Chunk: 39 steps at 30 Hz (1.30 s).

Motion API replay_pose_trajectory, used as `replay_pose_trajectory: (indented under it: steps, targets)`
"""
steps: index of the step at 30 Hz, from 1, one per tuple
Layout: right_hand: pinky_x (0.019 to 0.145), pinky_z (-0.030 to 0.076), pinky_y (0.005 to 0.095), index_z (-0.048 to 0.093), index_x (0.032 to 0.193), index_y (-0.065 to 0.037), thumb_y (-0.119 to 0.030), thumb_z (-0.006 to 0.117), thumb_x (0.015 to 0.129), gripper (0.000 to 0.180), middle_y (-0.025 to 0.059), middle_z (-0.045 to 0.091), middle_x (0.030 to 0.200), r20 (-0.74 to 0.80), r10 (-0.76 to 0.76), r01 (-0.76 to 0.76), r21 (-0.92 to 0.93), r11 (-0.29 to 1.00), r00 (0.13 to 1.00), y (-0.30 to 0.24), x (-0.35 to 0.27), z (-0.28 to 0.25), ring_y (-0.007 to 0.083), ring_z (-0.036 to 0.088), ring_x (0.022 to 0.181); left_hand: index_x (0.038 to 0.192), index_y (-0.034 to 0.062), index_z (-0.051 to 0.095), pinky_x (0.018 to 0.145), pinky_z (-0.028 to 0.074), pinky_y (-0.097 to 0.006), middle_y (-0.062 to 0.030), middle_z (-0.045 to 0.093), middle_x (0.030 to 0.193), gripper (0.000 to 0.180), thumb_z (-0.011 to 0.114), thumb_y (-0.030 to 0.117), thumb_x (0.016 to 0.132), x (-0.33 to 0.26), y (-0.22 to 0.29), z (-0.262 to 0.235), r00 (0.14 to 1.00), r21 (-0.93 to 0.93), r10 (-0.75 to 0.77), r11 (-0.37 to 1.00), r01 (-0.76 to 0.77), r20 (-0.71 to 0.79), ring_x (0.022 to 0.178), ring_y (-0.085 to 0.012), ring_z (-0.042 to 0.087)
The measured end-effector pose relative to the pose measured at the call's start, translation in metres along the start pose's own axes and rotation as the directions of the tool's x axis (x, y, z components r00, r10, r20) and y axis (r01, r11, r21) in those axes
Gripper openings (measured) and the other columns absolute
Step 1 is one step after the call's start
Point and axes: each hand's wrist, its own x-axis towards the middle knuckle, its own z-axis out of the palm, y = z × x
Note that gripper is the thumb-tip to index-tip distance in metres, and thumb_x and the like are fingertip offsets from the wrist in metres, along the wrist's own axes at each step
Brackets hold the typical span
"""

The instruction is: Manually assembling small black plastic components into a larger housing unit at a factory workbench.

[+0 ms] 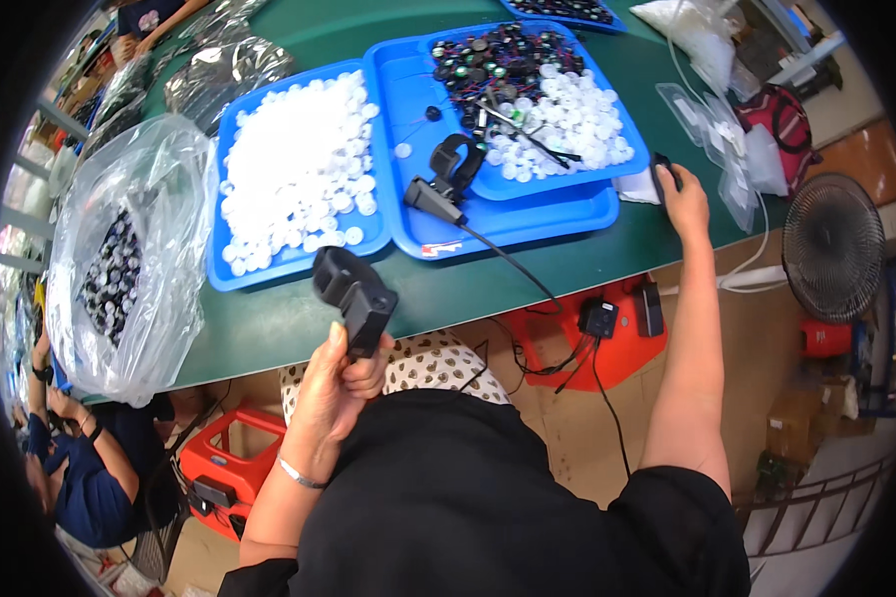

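Left hand (342, 386): fingers curled around black strapped device (368, 314), by front edge of green table (259, 333). Right hand (687, 204): closed around small dark object (664, 171), kind unclear. Second strapped device (435, 199): in lower blue tray (543, 215). Farther: black wired components (493, 62).

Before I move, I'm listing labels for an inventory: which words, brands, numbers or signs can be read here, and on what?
No text can be read clearly.
Sticker on the lower blue tray: too small to read.
Cardboard box: pale patch, too blurred to read.
Black gadget in the left hand: no lettering visible.
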Motion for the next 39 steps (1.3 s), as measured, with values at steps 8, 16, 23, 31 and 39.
replay_pose_trajectory:
  steps: [8,16,23,31,39]
  targets:
    - [0.064,0.046,0.0273,0.064,0.105,0.0,-0.017,0.056,0.094,0.022,0.0065,0.065,0.089,-0.234,-0.045,0.177,0.579,0.796,0.971,-0.139,-0.096,-0.059,0.0125,0.054,0.069,0.111,-0.0049,0.051,0.047,0.023,-0.02,0.0057,0.026,0.06,0.06,0.034,0.051,0.098,0.009,0.002,0.011,0.998,-0.038,-0.052,0.998,0.054,0.038,0.053,-0.0052,0.024]
    - [0.072,0.052,0.0328,0.058,0.111,0.005,-0.017,0.064,0.088,0.032,0.0133,0.065,0.089,0.279,-0.614,0.024,0.899,0.438,0.738,-0.259,-0.226,-0.029,0.0216,0.065,0.079,0.12,-0.0019,0.05,0.056,0.029,-0.021,0.0045,0.034,0.068,0.052,0.033,0.043,0.101,0.006,0.0,0.02,0.998,-0.067,-0.044,0.997,0.047,0.043,0.06,-0.0062,0.029]
    - [0.074,0.053,0.0285,0.048,0.122,0.006,-0.014,0.05,0.097,0.032,0.0084,0.062,0.088,0.55,-0.658,-0.61,0.774,0.169,0.515,-0.271,-0.235,-0.02,0.013,0.062,0.08,0.101,0.0095,0.05,0.059,0.03,-0.02,0.004,0.043,0.078,0.025,0.042,0.033,0.099,-0.004,-0.002,0.014,0.998,0.003,0.066,0.998,-0.066,0.006,0.066,-0.0052,0.033]
    - [0.07,0.054,0.0299,0.047,0.12,0.008,-0.013,0.05,0.097,0.031,0.0116,0.062,0.085,0.551,-0.626,-0.597,0.785,0.164,0.552,-0.273,-0.241,-0.015,0.0165,0.062,0.074,0.1,0.0107,0.049,0.058,0.031,-0.018,0.0054,0.042,0.077,0.022,0.041,0.031,0.1,-0.007,-0.002,0.01,0.999,0.01,0.036,0.999,-0.036,0.002,0.065,-0.0036,0.034]
    - [0.063,0.057,0.0303,0.043,0.121,0.009,-0.011,0.051,0.096,0.033,0.0129,0.06,0.089,0.563,-0.596,-0.594,0.786,0.173,0.572,-0.278,-0.244,-0.026,0.0174,0.064,0.07,0.094,0.0085,0.048,0.067,0.037,-0.025,0.0004,0.045,0.08,0.023,0.037,0.028,0.1,-0.006,-0.005,0.004,0.997,-0.11,0.048,0.993,-0.041,0.063,0.071,-0.0108,0.04]
